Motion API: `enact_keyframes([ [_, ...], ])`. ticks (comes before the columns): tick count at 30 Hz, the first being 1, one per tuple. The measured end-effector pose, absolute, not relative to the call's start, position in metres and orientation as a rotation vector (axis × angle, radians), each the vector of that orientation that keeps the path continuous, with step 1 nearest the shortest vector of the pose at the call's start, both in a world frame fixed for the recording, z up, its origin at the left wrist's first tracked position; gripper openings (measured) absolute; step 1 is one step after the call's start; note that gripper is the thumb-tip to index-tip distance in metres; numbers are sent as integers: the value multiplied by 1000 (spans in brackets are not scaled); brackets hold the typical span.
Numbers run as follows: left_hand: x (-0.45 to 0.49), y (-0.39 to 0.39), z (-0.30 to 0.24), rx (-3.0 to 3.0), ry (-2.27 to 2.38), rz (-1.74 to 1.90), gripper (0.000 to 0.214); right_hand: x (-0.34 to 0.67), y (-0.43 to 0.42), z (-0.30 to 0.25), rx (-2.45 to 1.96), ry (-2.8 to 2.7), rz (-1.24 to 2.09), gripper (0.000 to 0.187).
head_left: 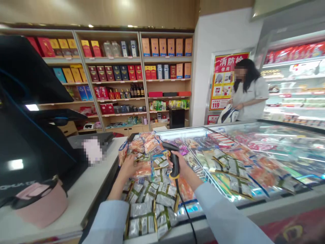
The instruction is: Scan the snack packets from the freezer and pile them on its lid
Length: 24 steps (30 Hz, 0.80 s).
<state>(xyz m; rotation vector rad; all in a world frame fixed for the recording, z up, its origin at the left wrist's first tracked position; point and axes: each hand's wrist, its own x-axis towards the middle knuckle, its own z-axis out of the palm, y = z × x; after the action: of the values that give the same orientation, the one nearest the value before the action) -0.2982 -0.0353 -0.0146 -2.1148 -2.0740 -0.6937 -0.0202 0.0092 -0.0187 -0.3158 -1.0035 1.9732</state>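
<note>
My right hand (pixel 181 162) is wrapped round the grip of a black and yellow handheld barcode scanner (pixel 174 166). Its head points left over the packs, and a black cable runs down from the grip. My left hand (pixel 130 166) lies with outstretched fingers on the orange snack packs (pixel 142 168), and no pack is visibly pinched in it. Beyond it more orange packs (pixel 152 144) are heaped. Nearer me, several silver and green packs (pixel 143 206) are piled on the freezer's glass top. Whatever is under my left palm is hidden.
A glass-topped freezer (pixel 213 183) spreads to the right, with more silver packs (pixel 237 169) on it. To the left, a counter (pixel 83 196) bears a black checkout terminal (pixel 33 101) and a pink visor cap (pixel 42 206). Behind the freezer stands a person (pixel 251 98) beside stocked shelves.
</note>
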Motion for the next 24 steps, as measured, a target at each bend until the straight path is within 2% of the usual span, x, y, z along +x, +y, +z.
enact_keyframes([
  [4,-296,-40,-25,-1994,-2122,-535,60,-29,16,-44,-307,-924,2037,28],
  [9,-311,-53,-19,-1822,-2393,-560,68,-26,15,-44,-273,-888,2035,25],
  [16,-314,-56,-32,-1934,-2698,-616,50,-23,13,-42,-261,-936,2016,23],
  [20,-305,-52,-40,-1916,-2640,-886,51,-24,12,-44,-247,-958,2003,23],
  [24,-304,-51,-36,-1794,-2539,-1505,56,-24,8,-39,-268,-963,2031,24],
])
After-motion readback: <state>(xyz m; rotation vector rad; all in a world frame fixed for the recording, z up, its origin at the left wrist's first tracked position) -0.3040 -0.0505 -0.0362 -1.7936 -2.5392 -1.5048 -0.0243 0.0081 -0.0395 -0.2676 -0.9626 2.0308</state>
